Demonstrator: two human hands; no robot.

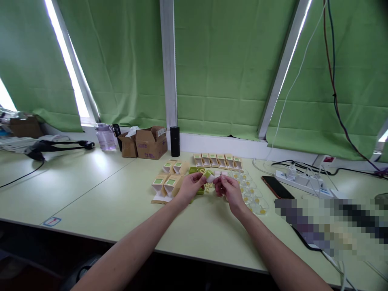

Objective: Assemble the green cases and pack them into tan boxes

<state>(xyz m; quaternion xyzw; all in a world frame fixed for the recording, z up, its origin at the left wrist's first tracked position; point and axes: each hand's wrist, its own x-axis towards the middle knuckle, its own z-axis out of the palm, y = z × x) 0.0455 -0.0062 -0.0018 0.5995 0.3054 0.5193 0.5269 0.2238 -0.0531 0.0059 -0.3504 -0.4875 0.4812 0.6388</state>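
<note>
Over the middle of the table, my left hand [191, 186] is closed, its thumb and fingers gripping a small green-and-white piece [209, 176] with a loop on it. My right hand [229, 189] is beside it with curled, pinching fingers close to the white end. Whatever those fingers hold is too small to make out. Small yellow-green parts [208, 186] lie beneath, between the hands. Clear plastic pieces with yellow centres [254, 201] are laid out to the right, partly behind my right hand. Small open cardboard boxes with green labels [170, 184] stand left of my left hand.
Similar boxes [217, 161] form a row at the back. Cardboard cartons [151, 142], a black cylinder [175, 141] and a purple bottle [105, 137] stand along the wall. To the right lie a phone [277, 187] and a power strip [298, 182] with cables.
</note>
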